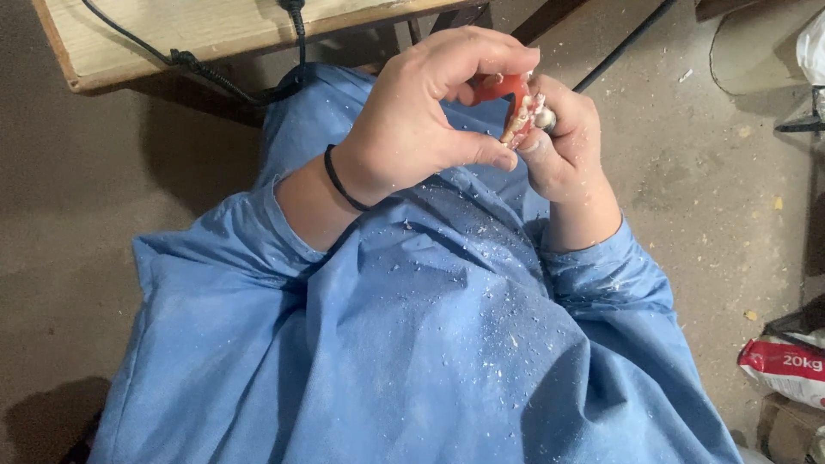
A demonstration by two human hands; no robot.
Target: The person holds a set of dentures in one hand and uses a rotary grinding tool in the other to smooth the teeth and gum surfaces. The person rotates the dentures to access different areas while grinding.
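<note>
My left hand (421,116) grips a red denture model with a row of pale teeth (514,103), fingers curled over its top and thumb under it. A black band circles that wrist. My right hand (563,142) is closed around a small metal tool (545,119) whose tip touches the teeth; most of the tool is hidden in the fist. Both hands are held close together above my lap. A blue coat (430,344) covers my lap and arms and is sprinkled with white shavings.
A wooden bench (206,34) stands at the top left with a black cable (198,69) hanging over its edge. The dusty concrete floor (705,172) lies to the right. A white and red sack (786,365) sits at the lower right.
</note>
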